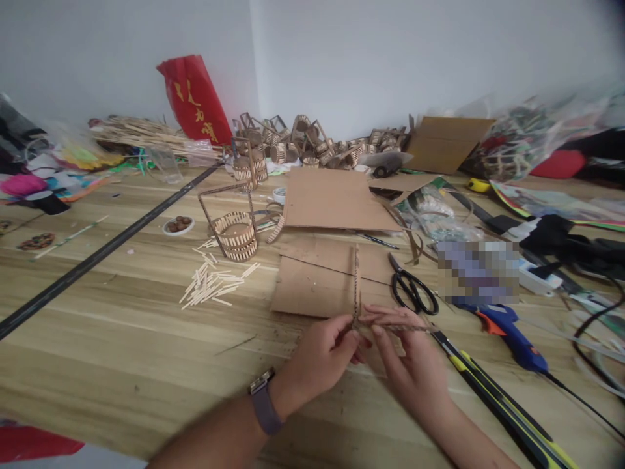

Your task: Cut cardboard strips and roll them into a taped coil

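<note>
Between the fingertips of my left hand [325, 355] is a narrow corrugated cardboard strip [356, 280], its length pointing away from me over a flat cardboard piece [312, 290]. My right hand [410, 358] pinches a strip section that runs off to the right. The two sections meet at my fingers; I cannot tell whether this is one bent strip or two. Black-handled scissors [414, 291] lie just beyond my right hand. A yellow and black utility knife [498, 397] lies to its right.
A small slatted basket [234, 234] with a tall handle stands left of the cardboard, beside loose short sticks [209, 284]. A blue glue gun [517, 339] with a cord lies at right. A larger cardboard sheet [336, 198], a bowl [178, 225] and several baskets [312, 140] are farther back.
</note>
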`<act>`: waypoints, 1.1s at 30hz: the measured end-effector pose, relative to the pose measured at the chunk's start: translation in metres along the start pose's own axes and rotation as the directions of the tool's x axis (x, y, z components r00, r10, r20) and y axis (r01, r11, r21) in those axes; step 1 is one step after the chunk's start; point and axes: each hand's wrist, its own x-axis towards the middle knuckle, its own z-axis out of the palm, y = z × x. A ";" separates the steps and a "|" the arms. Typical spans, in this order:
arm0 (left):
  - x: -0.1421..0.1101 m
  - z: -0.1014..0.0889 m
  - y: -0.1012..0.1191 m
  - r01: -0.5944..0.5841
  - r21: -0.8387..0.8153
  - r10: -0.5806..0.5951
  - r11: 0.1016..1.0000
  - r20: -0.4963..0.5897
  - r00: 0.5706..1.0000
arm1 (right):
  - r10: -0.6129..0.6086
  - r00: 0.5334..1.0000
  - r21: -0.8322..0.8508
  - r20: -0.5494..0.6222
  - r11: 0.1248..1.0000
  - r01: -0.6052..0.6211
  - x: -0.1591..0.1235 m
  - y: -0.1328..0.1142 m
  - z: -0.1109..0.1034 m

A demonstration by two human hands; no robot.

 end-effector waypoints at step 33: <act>0.000 0.004 -0.003 0.001 0.013 0.000 1.000 -0.089 0.996 | -0.148 0.986 -0.124 0.075 0.980 0.156 -0.003 -0.003 0.004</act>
